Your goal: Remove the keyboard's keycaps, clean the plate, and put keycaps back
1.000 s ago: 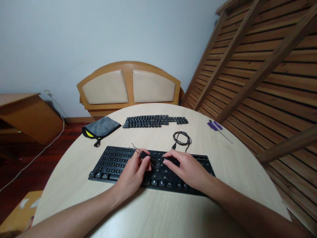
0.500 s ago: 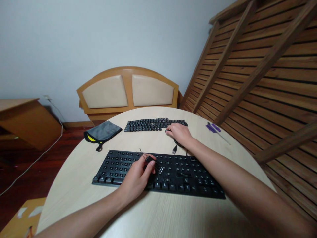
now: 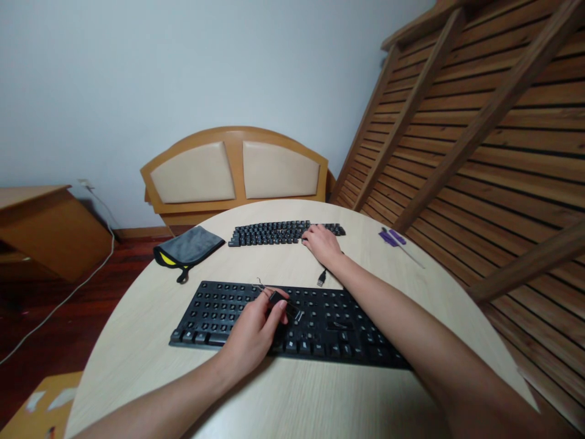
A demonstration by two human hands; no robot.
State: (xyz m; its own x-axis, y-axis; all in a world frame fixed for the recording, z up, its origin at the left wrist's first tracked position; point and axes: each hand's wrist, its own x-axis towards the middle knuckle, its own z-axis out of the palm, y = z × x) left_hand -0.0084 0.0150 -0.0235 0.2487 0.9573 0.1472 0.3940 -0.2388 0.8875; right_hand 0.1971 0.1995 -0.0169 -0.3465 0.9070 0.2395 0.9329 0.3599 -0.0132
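On the table we see the black keyboard laid flat, presumably for easy reach, mostly bare apart from its front row of caps. Beyond it, loose keycaps stand in rows — likely to keep their order. The right hand is over them; whether its fingers pinch one, we cannot tell. The left hand clamps its fingers on a dark-handled wire tool, perhaps keeping it ready.

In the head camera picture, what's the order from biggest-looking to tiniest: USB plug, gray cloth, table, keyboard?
1. Table
2. Keyboard
3. Gray cloth
4. USB plug
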